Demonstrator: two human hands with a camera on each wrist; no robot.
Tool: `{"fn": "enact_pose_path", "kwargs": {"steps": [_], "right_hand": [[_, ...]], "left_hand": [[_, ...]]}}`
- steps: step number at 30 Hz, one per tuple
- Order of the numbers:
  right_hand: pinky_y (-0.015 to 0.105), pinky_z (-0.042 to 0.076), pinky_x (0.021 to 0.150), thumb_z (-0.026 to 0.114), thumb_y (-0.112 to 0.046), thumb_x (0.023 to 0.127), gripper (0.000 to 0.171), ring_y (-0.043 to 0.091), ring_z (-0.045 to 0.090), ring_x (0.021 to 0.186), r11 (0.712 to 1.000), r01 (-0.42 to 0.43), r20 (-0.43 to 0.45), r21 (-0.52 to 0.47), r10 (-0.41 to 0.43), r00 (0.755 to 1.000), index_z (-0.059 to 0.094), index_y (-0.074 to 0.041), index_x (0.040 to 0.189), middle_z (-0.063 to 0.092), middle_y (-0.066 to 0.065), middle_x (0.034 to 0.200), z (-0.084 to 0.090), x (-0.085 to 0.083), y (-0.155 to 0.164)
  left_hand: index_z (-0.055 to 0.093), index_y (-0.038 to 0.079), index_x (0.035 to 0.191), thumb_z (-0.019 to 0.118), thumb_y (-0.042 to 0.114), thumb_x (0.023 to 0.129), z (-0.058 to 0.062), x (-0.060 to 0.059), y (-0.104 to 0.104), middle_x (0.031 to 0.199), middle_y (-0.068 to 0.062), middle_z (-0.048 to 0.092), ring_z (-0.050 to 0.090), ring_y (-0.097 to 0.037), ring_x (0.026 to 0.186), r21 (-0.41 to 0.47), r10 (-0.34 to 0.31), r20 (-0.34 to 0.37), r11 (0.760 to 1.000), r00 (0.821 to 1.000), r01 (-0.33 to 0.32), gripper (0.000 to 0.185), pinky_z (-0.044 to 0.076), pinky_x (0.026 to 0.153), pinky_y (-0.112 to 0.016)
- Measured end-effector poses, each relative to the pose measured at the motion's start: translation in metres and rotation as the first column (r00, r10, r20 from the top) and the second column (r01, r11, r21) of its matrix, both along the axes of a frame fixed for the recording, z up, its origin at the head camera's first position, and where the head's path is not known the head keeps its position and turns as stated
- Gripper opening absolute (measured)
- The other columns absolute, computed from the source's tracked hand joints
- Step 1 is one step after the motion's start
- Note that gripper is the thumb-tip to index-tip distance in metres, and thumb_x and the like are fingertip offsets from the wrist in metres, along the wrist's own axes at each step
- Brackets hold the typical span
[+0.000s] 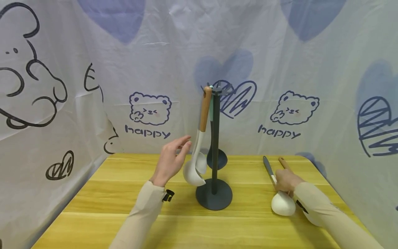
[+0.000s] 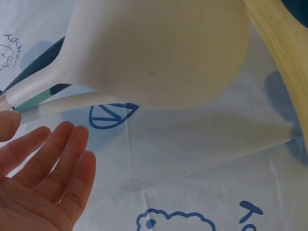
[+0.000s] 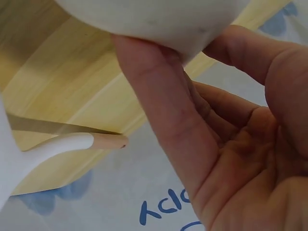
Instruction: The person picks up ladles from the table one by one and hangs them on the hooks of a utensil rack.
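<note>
A dark grey utensil stand is at the middle of the wooden table. A white ladle with a wooden handle hangs from its top, and a dark ladle hangs behind the pole. My left hand is raised beside the white ladle, fingers straight, holding nothing. The left wrist view shows the ladle's bowl just above my fingers. My right hand grips a white spoon with a dark handle that lies on the table. The right wrist view has its bowl between finger and thumb.
A second utensil with a wooden handle lies by the right hand, its white bowl partly under my forearm; its handle also shows in the right wrist view. A printed cloth backdrop closes in the table on three sides.
</note>
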State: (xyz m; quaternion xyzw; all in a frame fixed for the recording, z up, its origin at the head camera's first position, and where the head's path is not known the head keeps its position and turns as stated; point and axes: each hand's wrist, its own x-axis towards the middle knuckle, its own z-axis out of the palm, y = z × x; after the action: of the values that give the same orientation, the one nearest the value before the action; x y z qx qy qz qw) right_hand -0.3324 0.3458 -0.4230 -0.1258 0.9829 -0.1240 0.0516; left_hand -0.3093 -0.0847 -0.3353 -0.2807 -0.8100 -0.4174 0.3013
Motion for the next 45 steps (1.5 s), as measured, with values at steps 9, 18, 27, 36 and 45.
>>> {"fn": "enact_pose_path", "kwargs": {"steps": [9, 18, 27, 36, 45], "right_hand": [[0.032, 0.056, 0.045, 0.067, -0.001, 0.080, 0.011, 0.039, 0.068, 0.082, 0.985, 0.116, 0.062, -0.127, -0.109, 0.992, 0.060, 0.004, 0.072, 0.006, 0.049, 0.148, 0.033, 0.025, -0.024], [0.028, 0.057, 0.051, 0.064, -0.003, 0.087, 0.010, 0.037, 0.065, 0.088, 0.985, 0.082, 0.013, -0.149, -0.081, 0.997, 0.067, 0.003, 0.078, 0.022, 0.055, 0.138, 0.041, 0.025, -0.033], [0.031, 0.054, 0.058, 0.063, -0.002, 0.086, 0.007, 0.015, 0.059, 0.064, 0.979, 0.024, -0.011, -0.204, -0.027, 1.000, 0.068, 0.004, 0.086, 0.066, 0.010, 0.072, 0.045, 0.019, -0.037], [0.037, 0.058, 0.067, 0.062, 0.001, 0.087, 0.006, 0.022, 0.067, 0.073, 0.972, 0.032, 0.017, -0.231, -0.029, 0.999, 0.065, 0.004, 0.091, 0.070, 0.012, 0.080, 0.051, 0.018, -0.043], [0.042, 0.059, 0.072, 0.064, -0.001, 0.087, 0.011, 0.027, 0.067, 0.083, 0.967, 0.000, -0.068, -0.253, -0.017, 0.998, 0.065, 0.005, 0.097, 0.071, 0.020, 0.093, 0.059, 0.020, -0.049]], "left_hand": [[0.064, 0.001, 0.126, 0.054, 0.019, 0.102, 0.021, -0.003, 0.003, 0.125, -0.015, 0.067, 0.065, -0.029, 0.113, 0.023, 0.006, -0.070, 1.000, 0.997, -0.004, 0.032, 0.053, 0.099, -0.042], [0.063, 0.002, 0.129, 0.053, 0.023, 0.102, 0.039, -0.003, 0.008, 0.130, -0.015, 0.065, 0.061, -0.030, 0.121, 0.048, 0.038, -0.119, 0.998, 0.992, -0.032, 0.035, 0.048, 0.105, -0.042], [0.061, 0.004, 0.131, 0.051, 0.028, 0.103, 0.063, 0.001, 0.019, 0.133, -0.013, 0.062, 0.058, -0.026, 0.126, 0.099, 0.057, -0.159, 0.994, 0.986, -0.042, 0.038, 0.044, 0.109, -0.038], [0.059, 0.004, 0.134, 0.051, 0.027, 0.103, 0.087, 0.004, 0.029, 0.136, -0.014, 0.060, 0.055, -0.027, 0.128, 0.096, 0.042, -0.195, 0.995, 0.980, -0.024, 0.040, 0.042, 0.111, -0.038], [0.059, 0.006, 0.135, 0.051, 0.027, 0.102, 0.113, 0.003, 0.040, 0.137, -0.011, 0.060, 0.054, -0.022, 0.129, 0.163, 0.045, -0.261, 0.987, 0.964, -0.002, 0.039, 0.041, 0.112, -0.032]]}}
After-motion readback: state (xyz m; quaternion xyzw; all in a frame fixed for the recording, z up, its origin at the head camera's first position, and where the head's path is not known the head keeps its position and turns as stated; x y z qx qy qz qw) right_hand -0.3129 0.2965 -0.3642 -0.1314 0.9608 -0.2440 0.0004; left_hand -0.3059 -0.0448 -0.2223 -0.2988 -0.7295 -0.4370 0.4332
